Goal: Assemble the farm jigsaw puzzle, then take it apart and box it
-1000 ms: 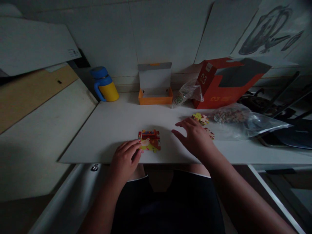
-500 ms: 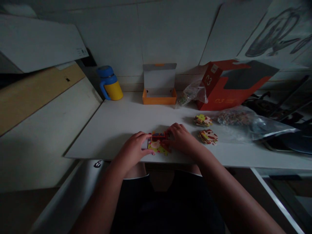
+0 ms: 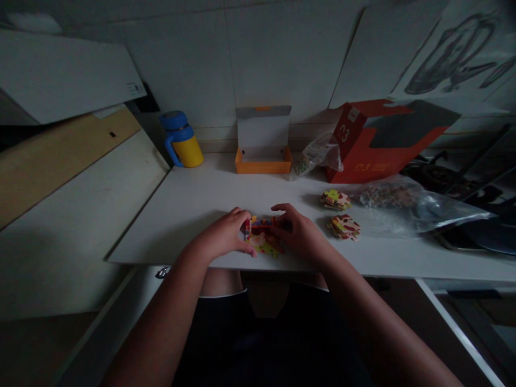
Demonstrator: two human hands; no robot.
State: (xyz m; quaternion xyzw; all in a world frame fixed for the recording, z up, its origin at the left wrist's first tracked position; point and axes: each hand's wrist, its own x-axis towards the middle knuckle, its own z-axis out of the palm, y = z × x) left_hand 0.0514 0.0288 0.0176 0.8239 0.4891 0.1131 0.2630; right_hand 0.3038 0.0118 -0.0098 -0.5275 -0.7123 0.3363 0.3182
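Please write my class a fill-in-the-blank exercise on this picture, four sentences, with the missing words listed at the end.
1. The left hand and right hand are at the puzzle; to its right lie ____ stacks of pieces.
2. The mug has a yellow body and a ____ handle.
3. Seen from the person's seat, the orange box stands to the mug's ____.
4. The number printed on the red box is ____.

Missing words: two; blue; right; 03.

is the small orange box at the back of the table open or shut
Open: the orange box has its lid standing raised at the back, the pale inner side showing.
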